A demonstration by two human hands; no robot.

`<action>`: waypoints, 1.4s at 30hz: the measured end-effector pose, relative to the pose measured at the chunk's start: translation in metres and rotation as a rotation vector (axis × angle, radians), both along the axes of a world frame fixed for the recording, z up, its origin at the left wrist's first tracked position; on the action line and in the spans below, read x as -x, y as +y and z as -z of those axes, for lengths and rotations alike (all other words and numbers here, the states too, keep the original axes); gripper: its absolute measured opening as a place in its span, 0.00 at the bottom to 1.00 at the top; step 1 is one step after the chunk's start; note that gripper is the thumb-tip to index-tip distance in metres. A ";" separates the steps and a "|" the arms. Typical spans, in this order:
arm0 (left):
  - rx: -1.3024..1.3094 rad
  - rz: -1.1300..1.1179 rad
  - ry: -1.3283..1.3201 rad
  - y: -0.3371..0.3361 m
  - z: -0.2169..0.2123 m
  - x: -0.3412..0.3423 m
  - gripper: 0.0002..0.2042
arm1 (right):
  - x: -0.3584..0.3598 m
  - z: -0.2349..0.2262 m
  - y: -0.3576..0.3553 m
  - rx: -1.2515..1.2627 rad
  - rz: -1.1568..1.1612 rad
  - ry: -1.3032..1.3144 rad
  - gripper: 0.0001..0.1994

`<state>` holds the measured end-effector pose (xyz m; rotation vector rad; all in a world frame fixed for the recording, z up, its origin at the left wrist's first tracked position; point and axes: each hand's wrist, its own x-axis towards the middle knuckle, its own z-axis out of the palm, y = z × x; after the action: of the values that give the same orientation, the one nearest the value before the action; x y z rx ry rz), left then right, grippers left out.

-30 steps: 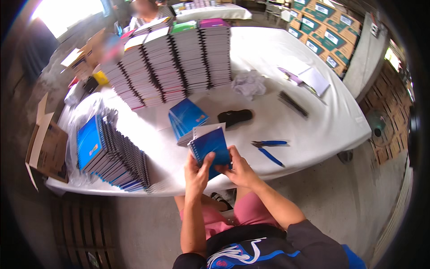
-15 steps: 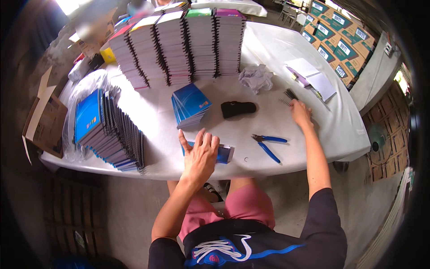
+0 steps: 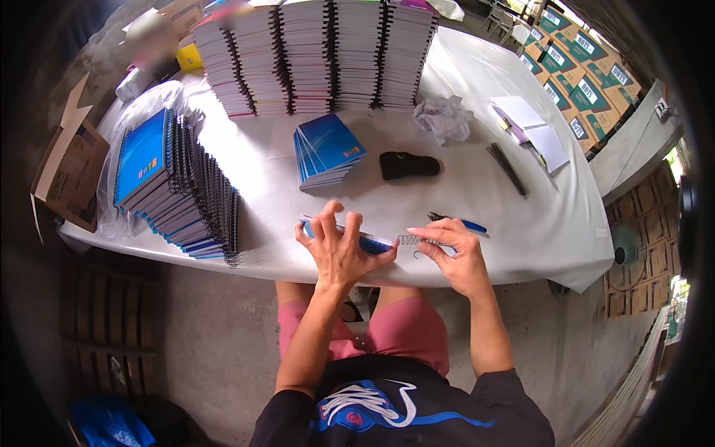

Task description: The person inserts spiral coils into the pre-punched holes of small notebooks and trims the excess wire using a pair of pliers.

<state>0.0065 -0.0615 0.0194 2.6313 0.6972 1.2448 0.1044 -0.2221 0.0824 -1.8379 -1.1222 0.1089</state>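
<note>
A blue-covered notebook (image 3: 376, 245) lies near the front edge of the table, edge towards me. My left hand (image 3: 334, 246) is closed over it, fingers bent on its far side and thumb at its right end. Between thumb and fingertips, my right hand (image 3: 460, 257) pinches a thin spiral binding coil (image 3: 408, 241). That coil meets the notebook's right end; whether it is in the holes is too small to tell. Partly behind my right hand lie blue-handled pliers (image 3: 474, 226). A small bit of wire (image 3: 417, 255) rests below the coil.
Blue notebooks (image 3: 328, 153) are fanned in a pile ahead, beside a black object (image 3: 410, 165). Spiral-bound notebooks (image 3: 179, 186) are stacked at left, with taller stacks (image 3: 309, 63) behind. Crumpled paper (image 3: 442, 119), loose coils (image 3: 508, 170) and an open notepad (image 3: 547, 141) lie at right.
My right hand has come from the loose coils to the notebook's right end, bringing a coil. My left thumb has shifted to that end. The view has shifted slightly.
</note>
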 end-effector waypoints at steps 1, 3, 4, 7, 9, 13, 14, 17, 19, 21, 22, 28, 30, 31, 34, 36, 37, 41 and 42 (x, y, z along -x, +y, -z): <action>0.016 -0.003 0.018 -0.001 -0.009 0.002 0.31 | -0.001 0.005 0.003 -0.026 0.022 -0.021 0.13; 0.011 0.013 0.036 0.000 -0.012 0.004 0.32 | -0.004 0.011 0.004 -0.030 0.066 -0.019 0.13; 0.001 0.010 0.051 0.002 -0.008 0.004 0.32 | -0.006 0.013 0.006 -0.031 0.080 -0.020 0.13; -0.019 0.003 0.073 0.003 -0.002 0.004 0.31 | -0.009 0.018 0.011 -0.055 0.098 -0.005 0.13; -0.017 0.000 0.055 0.001 -0.004 0.002 0.30 | -0.008 0.019 0.014 -0.057 0.104 0.101 0.14; 0.018 0.004 0.011 -0.005 -0.005 -0.001 0.27 | -0.009 0.021 0.016 0.011 0.084 0.061 0.15; 0.015 -0.005 0.005 -0.004 -0.001 -0.001 0.27 | -0.009 0.020 0.017 -0.011 0.058 0.064 0.15; 0.002 -0.014 0.009 -0.005 -0.002 -0.003 0.26 | -0.010 0.021 0.017 -0.057 -0.012 0.088 0.16; 0.017 -0.014 0.026 -0.006 -0.004 -0.003 0.25 | -0.013 0.021 0.016 -0.065 -0.056 0.124 0.17; 0.059 -0.013 0.052 -0.006 -0.006 -0.003 0.25 | -0.018 0.016 0.014 0.030 -0.200 0.166 0.16; 0.053 -0.024 0.072 -0.006 -0.006 -0.002 0.26 | -0.021 0.013 0.013 0.078 -0.276 0.188 0.16; 0.066 -0.006 0.081 -0.010 -0.009 0.000 0.33 | -0.031 -0.005 0.009 0.290 -0.325 0.679 0.25; 0.104 0.062 0.020 -0.009 -0.017 0.008 0.35 | -0.020 -0.008 0.009 0.194 -0.270 0.591 0.23; 0.089 0.093 0.042 -0.007 -0.016 0.012 0.35 | -0.018 -0.007 0.008 0.170 -0.262 0.514 0.22; 0.015 0.144 0.099 0.001 -0.009 0.021 0.34 | -0.020 0.002 0.004 0.149 -0.260 0.212 0.17; -0.074 0.116 0.129 0.007 0.002 0.022 0.33 | -0.025 0.007 0.005 0.180 -0.333 0.350 0.18; -0.063 0.117 0.136 0.006 0.001 0.022 0.33 | -0.030 0.007 0.008 0.194 -0.370 0.413 0.19; 0.011 0.140 0.108 0.003 -0.005 0.019 0.34 | -0.053 -0.006 0.026 0.320 -0.321 0.300 0.16; 0.035 0.153 0.087 0.003 -0.008 0.018 0.34 | -0.070 -0.005 0.036 0.284 -0.233 -0.012 0.17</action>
<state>-0.0115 -0.0589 0.0269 2.6664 0.5138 1.0739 0.1744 -0.1864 0.0870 -1.9475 -1.3836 0.4116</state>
